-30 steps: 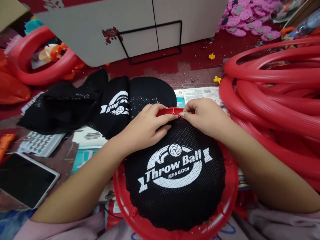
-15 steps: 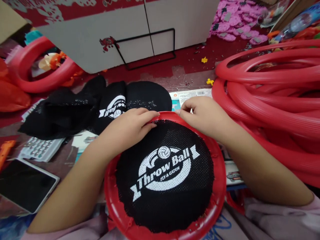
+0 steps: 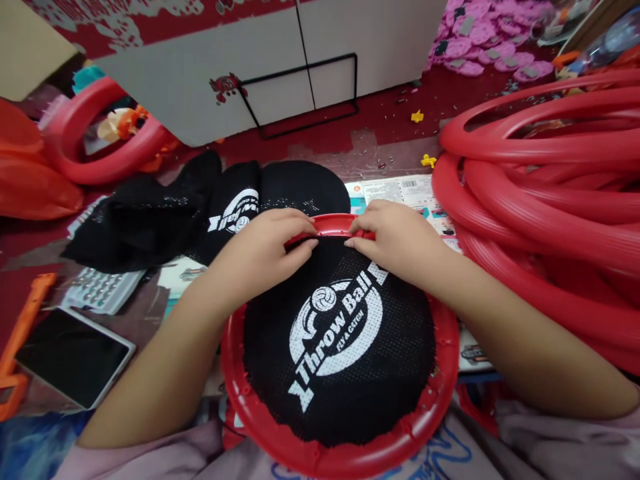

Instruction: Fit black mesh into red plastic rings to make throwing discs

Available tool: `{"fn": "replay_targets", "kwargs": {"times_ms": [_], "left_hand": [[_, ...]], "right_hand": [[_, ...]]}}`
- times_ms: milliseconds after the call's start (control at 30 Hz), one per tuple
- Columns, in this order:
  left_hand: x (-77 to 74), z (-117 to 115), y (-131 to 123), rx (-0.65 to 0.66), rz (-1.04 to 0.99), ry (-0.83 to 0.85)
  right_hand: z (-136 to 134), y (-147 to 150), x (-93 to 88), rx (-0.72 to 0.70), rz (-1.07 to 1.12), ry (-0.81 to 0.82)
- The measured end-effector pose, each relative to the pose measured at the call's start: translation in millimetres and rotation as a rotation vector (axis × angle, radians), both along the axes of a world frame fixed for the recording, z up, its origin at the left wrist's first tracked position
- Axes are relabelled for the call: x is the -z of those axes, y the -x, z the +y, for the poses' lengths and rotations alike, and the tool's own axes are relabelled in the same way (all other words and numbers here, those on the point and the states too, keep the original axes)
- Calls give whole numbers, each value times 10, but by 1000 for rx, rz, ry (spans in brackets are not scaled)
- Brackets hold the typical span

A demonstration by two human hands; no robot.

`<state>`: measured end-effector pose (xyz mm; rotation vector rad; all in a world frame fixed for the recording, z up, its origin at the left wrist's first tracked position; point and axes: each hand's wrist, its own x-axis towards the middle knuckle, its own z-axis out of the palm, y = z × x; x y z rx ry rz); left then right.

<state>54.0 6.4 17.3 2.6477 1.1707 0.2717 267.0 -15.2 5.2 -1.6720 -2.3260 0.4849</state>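
Note:
A red plastic ring (image 3: 340,460) leans toward me, with black mesh fabric (image 3: 400,333) printed "Throw Ball" across its inside. My left hand (image 3: 273,247) pinches the ring's far rim left of its top, thumb on the mesh edge and fingers over the rim. Just to the right, my right hand (image 3: 395,240) grips the same rim, its thumb and fingers at the fabric edge. A short stretch of bare red rim shows between the two hands. Folded black mesh pieces (image 3: 305,187) lie behind the ring.
Large red rings (image 3: 540,193) are piled at the right. A tablet-like device (image 3: 75,357), an orange tool (image 3: 25,340) and a calculator-like tray (image 3: 103,290) lie at the left. A white box (image 3: 200,80) stands behind; pink pieces (image 3: 480,33) lie beyond.
The ring and its print have turned counter-clockwise. My right hand has shifted its hold, with its thumb now down on the mesh edge. The whole view has shifted slightly.

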Motion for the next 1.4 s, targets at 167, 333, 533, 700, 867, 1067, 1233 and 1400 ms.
{"fn": "replay_targets", "kwargs": {"times_ms": [167, 333, 533, 700, 867, 1067, 1233, 1400], "left_hand": [[112, 47, -41, 19, -111, 35], [133, 42, -23, 22, -159, 10], [108, 16, -23, 15, -212, 52], [102, 6, -31, 1, -208, 87], [133, 39, -39, -38, -260, 135], [212, 99, -38, -197, -418, 395], [240, 133, -54, -250, -491, 486], [237, 143, -84, -295, -474, 499]], "right_hand": [[-7, 23, 61, -119, -104, -102], [-28, 18, 45, -151, -133, -184], [-11, -1, 46, -235, 40, -207], [10, -2, 68, -255, 138, -146], [21, 16, 57, -191, 214, -95], [56, -13, 85, -82, 258, -114], [66, -13, 145, -183, 277, -122], [61, 25, 151, -157, 263, -89]]}}
